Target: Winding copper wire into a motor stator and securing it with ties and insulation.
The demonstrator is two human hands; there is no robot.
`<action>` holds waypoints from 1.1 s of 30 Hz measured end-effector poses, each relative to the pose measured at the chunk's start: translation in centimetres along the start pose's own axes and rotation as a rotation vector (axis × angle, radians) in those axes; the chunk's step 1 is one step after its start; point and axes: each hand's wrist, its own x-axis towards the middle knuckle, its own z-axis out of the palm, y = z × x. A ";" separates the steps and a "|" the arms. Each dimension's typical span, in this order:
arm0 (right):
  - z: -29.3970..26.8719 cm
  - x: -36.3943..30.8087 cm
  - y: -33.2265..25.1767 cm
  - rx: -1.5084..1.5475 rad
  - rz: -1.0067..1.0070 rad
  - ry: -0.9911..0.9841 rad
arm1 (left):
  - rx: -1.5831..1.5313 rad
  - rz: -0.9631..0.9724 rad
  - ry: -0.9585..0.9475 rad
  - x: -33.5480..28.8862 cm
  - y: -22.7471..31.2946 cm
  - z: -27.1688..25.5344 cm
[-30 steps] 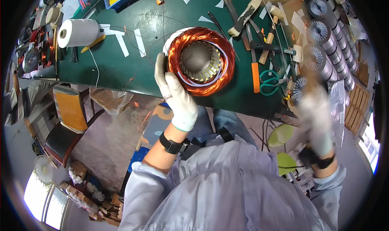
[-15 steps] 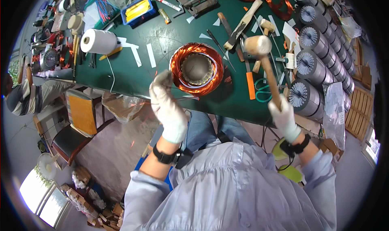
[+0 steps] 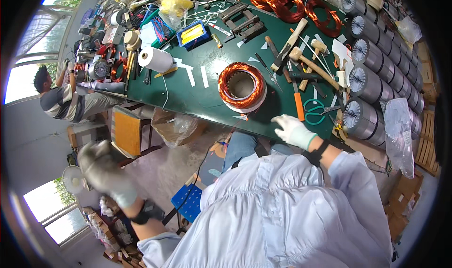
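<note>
My right hand (image 3: 294, 131), in a white glove, is at the table's front edge with fingers stretched to the left and nothing in them. My left hand (image 3: 102, 168), also gloved, is out to the left over the floor; motion smears its fingers, so their pose is unclear. On the green table (image 3: 188, 101) stands a ring-shaped stator with copper windings (image 3: 256, 96), beyond my right hand and apart from it. A wooden mallet (image 3: 316, 69) lies among the tools to the right. Nearer my right hand are green-handled scissors (image 3: 314, 112) and an orange-handled tool (image 3: 299, 107).
A white thread spool (image 3: 155, 59), a blue bin of yellow strips (image 3: 192, 35) and copper wire coils (image 3: 282, 4) sit farther back. Wire reels (image 3: 365, 82) are stacked at the right. Left are a chair (image 3: 126, 132) and another person (image 3: 66, 96); below, a blue stool (image 3: 187, 203).
The mallet has left my right hand and lies on the table. My right hand has moved left. My left hand has swung away from the stator, far to the left. The view has shifted.
</note>
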 end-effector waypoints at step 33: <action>-5.4 5.1 -9.1 0.899 0.612 0.666 | 0.015 0.708 -2.120 -2.0 -1.7 46.1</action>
